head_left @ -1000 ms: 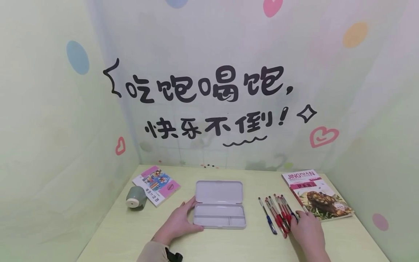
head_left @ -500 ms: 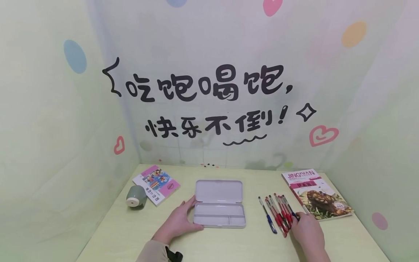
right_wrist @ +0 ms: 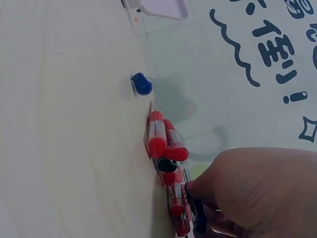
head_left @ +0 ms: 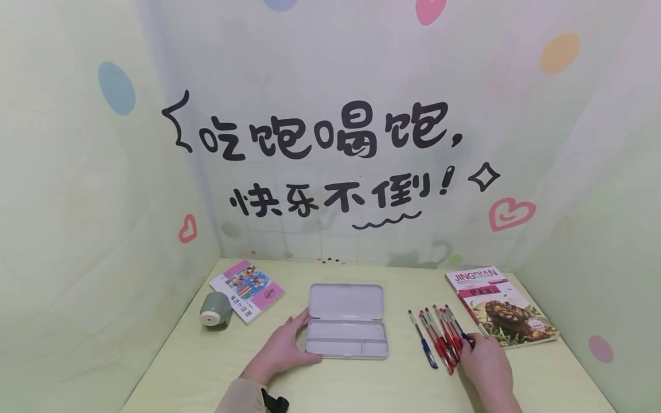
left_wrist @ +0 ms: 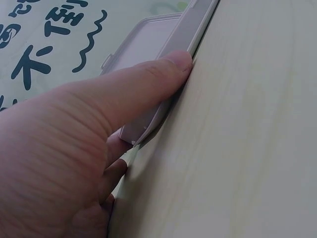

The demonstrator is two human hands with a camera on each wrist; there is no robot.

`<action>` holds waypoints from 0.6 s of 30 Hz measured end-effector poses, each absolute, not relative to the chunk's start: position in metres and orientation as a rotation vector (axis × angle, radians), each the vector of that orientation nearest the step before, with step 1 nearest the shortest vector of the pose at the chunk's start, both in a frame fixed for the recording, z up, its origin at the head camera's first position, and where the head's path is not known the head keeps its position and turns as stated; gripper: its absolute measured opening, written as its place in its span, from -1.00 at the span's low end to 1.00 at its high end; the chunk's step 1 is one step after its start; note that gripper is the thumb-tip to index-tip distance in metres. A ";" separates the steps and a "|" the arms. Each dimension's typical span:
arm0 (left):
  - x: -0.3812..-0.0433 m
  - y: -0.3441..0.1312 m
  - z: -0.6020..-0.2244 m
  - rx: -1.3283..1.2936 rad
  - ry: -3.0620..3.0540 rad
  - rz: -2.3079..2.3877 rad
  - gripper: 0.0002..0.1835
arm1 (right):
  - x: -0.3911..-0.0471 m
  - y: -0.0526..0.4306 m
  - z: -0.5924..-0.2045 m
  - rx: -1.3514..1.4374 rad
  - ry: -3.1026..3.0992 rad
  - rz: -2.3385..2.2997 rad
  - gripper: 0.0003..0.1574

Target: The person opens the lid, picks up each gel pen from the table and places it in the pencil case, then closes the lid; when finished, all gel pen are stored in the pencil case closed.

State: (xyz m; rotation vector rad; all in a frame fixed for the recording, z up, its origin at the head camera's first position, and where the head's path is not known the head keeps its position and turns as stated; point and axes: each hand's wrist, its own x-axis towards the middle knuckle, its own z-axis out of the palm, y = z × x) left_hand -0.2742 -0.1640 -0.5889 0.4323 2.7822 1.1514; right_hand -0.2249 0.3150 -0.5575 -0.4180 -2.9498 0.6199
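An open pale lilac pencil case [head_left: 347, 331] lies on the table with its lid tipped back and bare compartments showing. My left hand [head_left: 281, 349] holds its left end, the thumb along the front wall and the fingers at the left side. Several gel pens [head_left: 443, 341] with red, blue and dark parts lie bunched to the right of the case. At that bunch's right edge, my right hand [head_left: 485, 361] pinches a dark-gripped pen [right_wrist: 199, 218]; its fingertips are partly hidden. One blue pen [head_left: 428, 351] lies slightly apart on the bunch's left.
A magazine [head_left: 506, 312] lies beyond the right hand. At the left, a pink-and-white booklet [head_left: 250, 289] lies behind a grey-green pencil sharpener [head_left: 214, 310]. Printed fabric walls [head_left: 330, 246] enclose the table [head_left: 356, 390] at the back and both sides.
The right fingers have drawn in slightly around the dark pen at the edge of the bunch. The left hand and the pencil case stay in place.
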 end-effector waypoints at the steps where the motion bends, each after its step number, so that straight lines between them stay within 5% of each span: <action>1: -0.274 -0.164 -0.588 0.430 2.781 1.150 0.49 | -0.225 0.314 -0.557 -0.414 -2.944 0.618 -0.48; 18: -0.270 -0.163 -0.585 0.453 2.785 1.172 0.46 | -0.234 0.238 -0.554 0.071 -2.458 0.655 -0.67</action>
